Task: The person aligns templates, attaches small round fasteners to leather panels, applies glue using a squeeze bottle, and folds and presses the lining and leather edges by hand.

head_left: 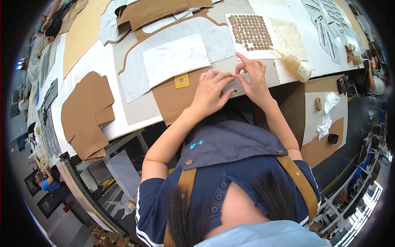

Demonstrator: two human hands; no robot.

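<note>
My left hand [210, 91] and my right hand [256, 79] meet at the fingertips just above the table's near edge. Their fingers are bent together in a pinch; anything between the tips is too small to make out. A small brown disc [235, 90] shows at my left thumb tip. To the left of my left hand, a yellow square [181, 80] with a round centre lies on a brown panel [166, 98]. White cloth-like material [175, 57] covers part of a large pale, brown-edged piece [135, 76]. Rows of brown discs [251, 32] sit on a white sheet beyond my right hand.
A squeeze bottle [297, 68] with a pointed nozzle lies right of my right hand. Brown cut pieces [86, 115] are at the left, more brown panels [154, 12] at the back. A speckled sheet [288, 39] and slotted grey templates [327, 31] lie farther right.
</note>
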